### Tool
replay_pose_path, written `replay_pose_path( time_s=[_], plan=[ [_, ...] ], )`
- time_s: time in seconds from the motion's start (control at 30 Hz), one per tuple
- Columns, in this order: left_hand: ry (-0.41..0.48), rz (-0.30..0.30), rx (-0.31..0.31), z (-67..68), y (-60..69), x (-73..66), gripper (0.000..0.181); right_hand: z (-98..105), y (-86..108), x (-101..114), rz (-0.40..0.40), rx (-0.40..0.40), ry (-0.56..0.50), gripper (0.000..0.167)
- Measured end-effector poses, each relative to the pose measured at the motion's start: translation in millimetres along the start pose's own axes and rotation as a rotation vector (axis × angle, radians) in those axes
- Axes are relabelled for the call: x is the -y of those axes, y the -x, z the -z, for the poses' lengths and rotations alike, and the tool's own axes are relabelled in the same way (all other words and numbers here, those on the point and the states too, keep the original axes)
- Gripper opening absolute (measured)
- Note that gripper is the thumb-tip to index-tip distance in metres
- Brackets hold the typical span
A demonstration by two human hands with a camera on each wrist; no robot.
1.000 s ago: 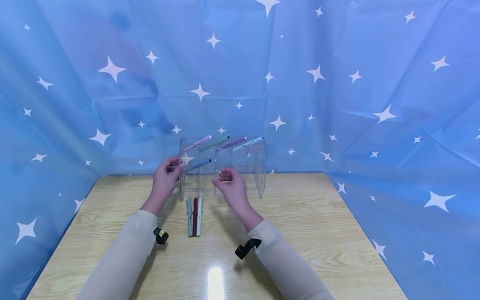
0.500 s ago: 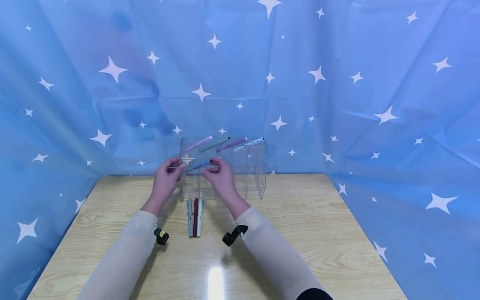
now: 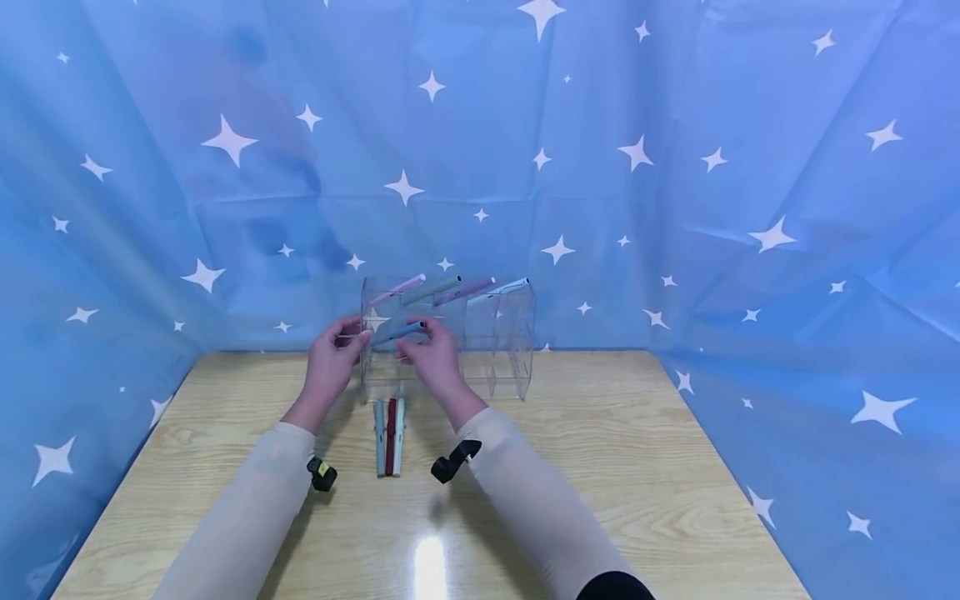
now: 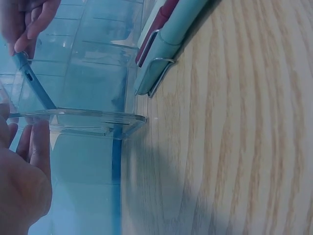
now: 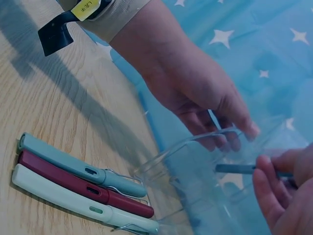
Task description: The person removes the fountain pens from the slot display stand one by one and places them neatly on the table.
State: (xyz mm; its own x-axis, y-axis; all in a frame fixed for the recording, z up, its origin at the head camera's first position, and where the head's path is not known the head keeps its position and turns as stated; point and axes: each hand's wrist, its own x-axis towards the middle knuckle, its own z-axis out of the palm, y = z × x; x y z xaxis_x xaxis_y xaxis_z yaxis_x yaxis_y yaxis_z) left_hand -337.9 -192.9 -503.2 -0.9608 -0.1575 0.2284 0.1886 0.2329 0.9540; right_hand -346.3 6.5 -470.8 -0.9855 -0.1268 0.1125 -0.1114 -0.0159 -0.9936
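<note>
A clear acrylic organizer (image 3: 517,342) with compartments stands at the back of the table. My left hand (image 3: 330,364) holds its left side wall, with the thumb at the front edge. My right hand (image 3: 438,360) is at the front of the organizer and pinches the dark-capped end of a blue pen (image 3: 393,334), which leans in a middle-tier left compartment. In the left wrist view the fingertips of the right hand (image 4: 29,22) meet the upper end of the blue pen (image 4: 38,89). The right wrist view shows this pen (image 5: 234,169) beside curled fingers.
Several pens rest slanted in the top tier, among them a pink pen (image 3: 397,288), a green pen (image 3: 432,291) and a purple pen (image 3: 467,290). On the table (image 3: 637,467) before the organizer lie a teal pen (image 3: 379,437), a dark red pen (image 3: 390,437) and a pale mint pen (image 3: 399,437).
My right hand has moved left from the middle of the organizer to the blue pen and now pinches its end. The left hand stays on the side wall.
</note>
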Motion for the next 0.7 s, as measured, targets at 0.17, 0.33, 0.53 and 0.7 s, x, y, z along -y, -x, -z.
replay_pose_path(
  time_s=[0.17, 0.33, 0.53, 0.7],
  plan=[
    [0.008, -0.010, 0.003, 1.1, -1.8, 0.5, 0.053, -3.6, -3.4, -1.1, 0.010, 0.001, 0.006, 0.040],
    [0.009, -0.011, 0.012, 1.0, -1.4, 1.1, 0.053, -5.3, -6.3, -5.0, 0.019, 0.003, 0.027, 0.030],
    [0.009, -0.007, 0.013, 0.8, -0.2, 1.9, 0.053, -5.9, -8.8, -7.9, 0.027, 0.030, 0.081, 0.026],
    [0.005, -0.010, 0.019, 1.0, 0.9, 2.7, 0.055, -7.1, -8.9, -8.6, 0.020, 0.036, 0.107, 0.028]
  ],
)
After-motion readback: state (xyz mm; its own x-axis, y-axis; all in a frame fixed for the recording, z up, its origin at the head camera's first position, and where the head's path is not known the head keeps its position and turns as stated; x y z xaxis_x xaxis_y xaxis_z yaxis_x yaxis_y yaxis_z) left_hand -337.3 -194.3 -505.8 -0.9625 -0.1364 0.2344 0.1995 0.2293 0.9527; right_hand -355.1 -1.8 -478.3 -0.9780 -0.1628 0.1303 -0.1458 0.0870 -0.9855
